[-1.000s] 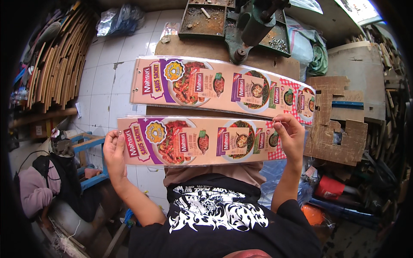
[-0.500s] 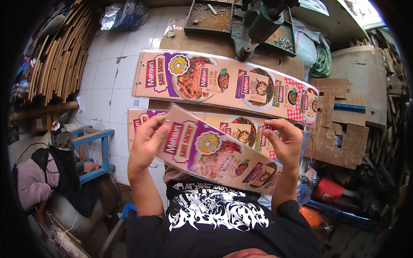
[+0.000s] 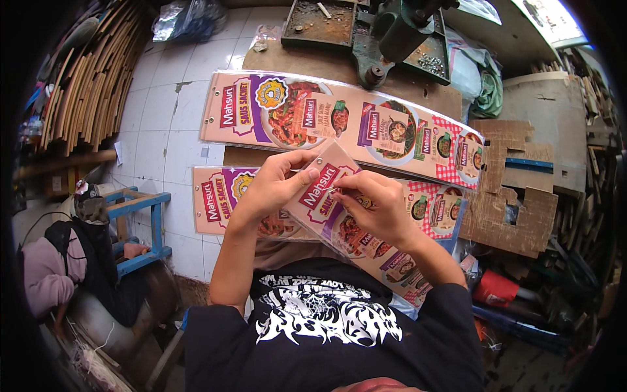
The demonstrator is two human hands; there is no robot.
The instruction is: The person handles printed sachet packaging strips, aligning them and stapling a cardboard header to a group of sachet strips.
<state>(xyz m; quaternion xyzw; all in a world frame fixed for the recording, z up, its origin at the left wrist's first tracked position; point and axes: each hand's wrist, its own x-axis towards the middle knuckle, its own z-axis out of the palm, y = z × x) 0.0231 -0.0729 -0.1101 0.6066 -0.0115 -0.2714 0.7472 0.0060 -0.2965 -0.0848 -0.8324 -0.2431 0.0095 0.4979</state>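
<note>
A long, peach-coloured printed display strip [image 3: 386, 255] with food pictures and a clear glossy edge slants across in front of me. My left hand [image 3: 277, 186] grips its upper end, thumb on the printed face. Over the strip, my right hand [image 3: 375, 202] is closed in a pinch; a thin whitish bit shows at its fingertips, too small to name. Beyond lies a stack of matching strips [image 3: 346, 121], with metal eyelets at the left end. Nearer, partly hidden by my hands and the held strip, is a second batch of strips [image 3: 212, 206].
A green bench press [image 3: 398, 46] with metal trays [image 3: 320, 26] of small parts stands at the back of the wooden table. Cut cardboard [image 3: 516, 215] lies to the right. A blue frame stool [image 3: 153, 228] is at left, below stacked wooden slats [image 3: 98, 85].
My right hand has moved left, from above the strip's lower end to near its upper end, and now pinches. My left hand has shifted right with the strip, which tilts more steeply.
</note>
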